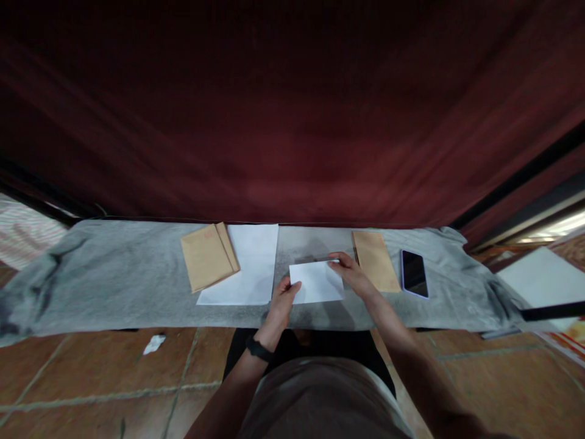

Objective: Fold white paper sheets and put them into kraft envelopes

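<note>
A small white sheet of paper (316,283), perhaps folded, is held between both hands above the grey cloth. My left hand (283,300) grips its left edge, thumb on top. At its upper right corner, my right hand (350,272) pinches the paper, with the fingers behind it. Left of the hands lie larger white sheets (256,268), partly covered by brown envelopes (208,259). Just beyond my right hand is another brown envelope or stack of them (377,262); how many cannot be made out.
A phone (414,273) with a dark screen lies right of the brown envelopes. The grey cloth (132,274) covers a long narrow table. A dark red curtain (292,152) hangs directly behind it. On the tiled floor is a crumpled white scrap (154,344).
</note>
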Available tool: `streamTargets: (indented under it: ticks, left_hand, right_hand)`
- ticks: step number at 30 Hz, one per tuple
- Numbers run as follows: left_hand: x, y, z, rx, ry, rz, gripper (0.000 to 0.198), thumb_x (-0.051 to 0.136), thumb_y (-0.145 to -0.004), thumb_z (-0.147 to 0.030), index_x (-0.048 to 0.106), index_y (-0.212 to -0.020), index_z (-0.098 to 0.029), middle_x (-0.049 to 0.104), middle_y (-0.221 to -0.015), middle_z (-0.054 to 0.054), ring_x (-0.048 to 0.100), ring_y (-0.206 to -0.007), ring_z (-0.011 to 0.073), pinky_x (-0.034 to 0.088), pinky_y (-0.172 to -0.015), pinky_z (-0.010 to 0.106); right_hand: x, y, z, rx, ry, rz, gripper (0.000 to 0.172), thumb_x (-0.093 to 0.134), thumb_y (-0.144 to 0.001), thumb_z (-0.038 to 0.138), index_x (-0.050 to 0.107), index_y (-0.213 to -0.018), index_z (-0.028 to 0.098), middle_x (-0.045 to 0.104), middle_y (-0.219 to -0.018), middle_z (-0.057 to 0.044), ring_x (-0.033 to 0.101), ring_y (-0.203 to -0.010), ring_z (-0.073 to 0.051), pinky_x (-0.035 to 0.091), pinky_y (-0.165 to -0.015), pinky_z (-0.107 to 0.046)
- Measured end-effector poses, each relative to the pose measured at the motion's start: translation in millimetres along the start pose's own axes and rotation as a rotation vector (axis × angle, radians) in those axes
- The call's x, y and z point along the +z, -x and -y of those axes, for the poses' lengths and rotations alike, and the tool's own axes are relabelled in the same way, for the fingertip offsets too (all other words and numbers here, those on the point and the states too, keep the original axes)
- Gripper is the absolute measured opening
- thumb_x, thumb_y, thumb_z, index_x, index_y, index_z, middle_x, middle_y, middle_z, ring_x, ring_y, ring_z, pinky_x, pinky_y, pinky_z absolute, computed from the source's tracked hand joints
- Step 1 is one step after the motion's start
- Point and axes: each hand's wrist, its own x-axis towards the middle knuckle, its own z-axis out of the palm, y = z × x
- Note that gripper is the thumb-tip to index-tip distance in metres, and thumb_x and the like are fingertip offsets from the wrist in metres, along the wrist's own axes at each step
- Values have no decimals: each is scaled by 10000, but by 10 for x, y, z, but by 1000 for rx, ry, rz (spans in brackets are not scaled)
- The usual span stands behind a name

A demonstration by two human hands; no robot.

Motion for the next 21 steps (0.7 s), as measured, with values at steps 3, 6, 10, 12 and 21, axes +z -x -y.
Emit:
streamTargets:
  ticks: [3, 6, 10, 12, 21]
  left_hand:
    - [53, 42, -46, -41, 60, -57, 418, 825, -643, -442, 737, -939, -160, 769, -879, 48, 678, -726, 182, 531, -727, 322]
    - [92, 71, -61, -49, 71, -119, 417, 841, -597, -447, 725, -879, -162, 747, -828, 32, 656, -710, 174, 511, -709, 310]
    - [129, 108, -108, -63, 106, -161, 401, 850, -582, -439, 707, -835, -164, 731, -795, 29, 640, -695, 173, 493, -678, 299]
    - [143, 110, -182, -17, 122, -211, 381, 832, -611, -436, 698, -846, -167, 727, -807, 26, 632, -705, 168, 487, -683, 292]
    - [351, 236, -618, 175, -6, -143, 290, 790, -735, -429, 667, -841, -189, 638, -758, -30, 569, -715, 128, 457, -705, 250]
  right_hand:
    - [22, 153, -86, 160, -127, -44, 459, 655, -803, 543, 646, -1136, 227, 714, -890, -30, 662, -748, -189, 503, -611, -271]
    - [72, 273, -241, 200, -177, -14, 498, 702, -759, 539, 664, -1142, 222, 736, -948, -48, 678, -807, -211, 525, -645, -285]
    - [161, 326, -443, 67, -77, -136, 533, 680, -768, 515, 653, -1200, 204, 741, -972, -63, 686, -873, -240, 565, -771, -368]
    - [220, 370, -448, -62, 118, -264, 534, 608, -845, 446, 596, -1321, 206, 721, -1124, -103, 679, -1013, -265, 562, -890, -439]
    - [691, 675, 167, -494, 805, -34, 734, 463, -863, 90, 352, -1580, 198, 333, -1654, -78, 284, -1535, -242, 241, -1274, -519]
